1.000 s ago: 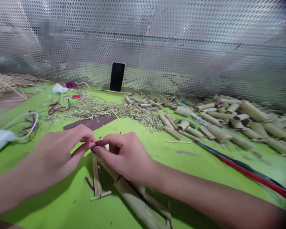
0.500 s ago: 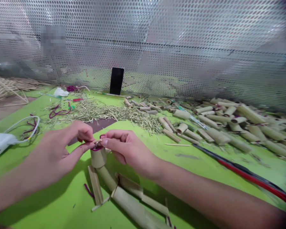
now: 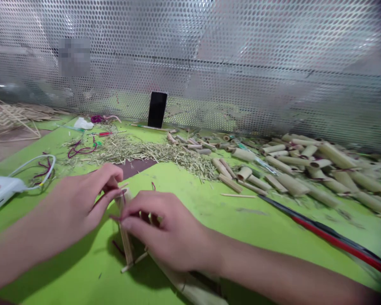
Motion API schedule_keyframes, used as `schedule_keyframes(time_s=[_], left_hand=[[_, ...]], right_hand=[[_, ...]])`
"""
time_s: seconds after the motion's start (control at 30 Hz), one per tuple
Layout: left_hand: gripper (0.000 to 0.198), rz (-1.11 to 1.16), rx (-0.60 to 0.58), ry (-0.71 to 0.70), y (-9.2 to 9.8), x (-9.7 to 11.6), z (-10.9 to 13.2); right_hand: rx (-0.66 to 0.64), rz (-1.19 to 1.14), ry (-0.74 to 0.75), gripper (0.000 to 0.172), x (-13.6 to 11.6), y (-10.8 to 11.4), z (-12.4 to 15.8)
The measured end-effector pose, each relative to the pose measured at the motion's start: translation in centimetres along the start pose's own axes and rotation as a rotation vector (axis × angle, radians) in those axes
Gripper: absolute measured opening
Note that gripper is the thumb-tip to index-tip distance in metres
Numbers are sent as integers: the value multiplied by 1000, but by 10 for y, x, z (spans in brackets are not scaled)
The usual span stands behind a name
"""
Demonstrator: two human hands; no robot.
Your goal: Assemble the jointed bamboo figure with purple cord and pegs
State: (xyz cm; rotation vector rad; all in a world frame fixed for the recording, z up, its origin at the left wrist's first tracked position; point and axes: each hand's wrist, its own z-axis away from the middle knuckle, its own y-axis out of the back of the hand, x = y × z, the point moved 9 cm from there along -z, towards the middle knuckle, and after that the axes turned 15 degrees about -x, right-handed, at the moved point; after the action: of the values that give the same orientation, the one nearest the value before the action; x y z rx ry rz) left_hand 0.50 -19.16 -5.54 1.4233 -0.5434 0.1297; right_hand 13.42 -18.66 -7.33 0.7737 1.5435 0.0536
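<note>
At 6 o'clock on the worktop [image 3: 257, 228], left hand [image 3: 79, 199] pinches the top of a light, stiff bamboo strip [image 3: 125, 237]; right hand [image 3: 168, 226] curled alongside, hold unclear.

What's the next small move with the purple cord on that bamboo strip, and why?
Probably draw the purple cord snug against the bamboo strip with the right hand, while the left hand steadies the strip's top. The cord's end appears to sit at the right fingertips, and the strip's lower end meets a small crosspiece stick, so a gentle pull seems safest.
</note>
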Motion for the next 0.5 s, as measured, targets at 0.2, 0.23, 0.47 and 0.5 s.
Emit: schedule_keyframes(time_s=[0.2, 0.23, 0.47, 0.5], left_hand=[[35, 180, -131, 52, 1, -21, -8], [36, 189, -158, 51, 0, -23, -9], [32, 267, -372, 94, -10, -30, -16], [32, 256, -392, 103, -10, -30, -17]], right_hand=[[-158, 837, 238, 11, -21, -44, 7], [-153, 871, 245, 10, -20, -45, 8], [-197, 855, 299, 15, -20, -51, 11], [-211, 858, 304, 16, -20, -52, 11]])
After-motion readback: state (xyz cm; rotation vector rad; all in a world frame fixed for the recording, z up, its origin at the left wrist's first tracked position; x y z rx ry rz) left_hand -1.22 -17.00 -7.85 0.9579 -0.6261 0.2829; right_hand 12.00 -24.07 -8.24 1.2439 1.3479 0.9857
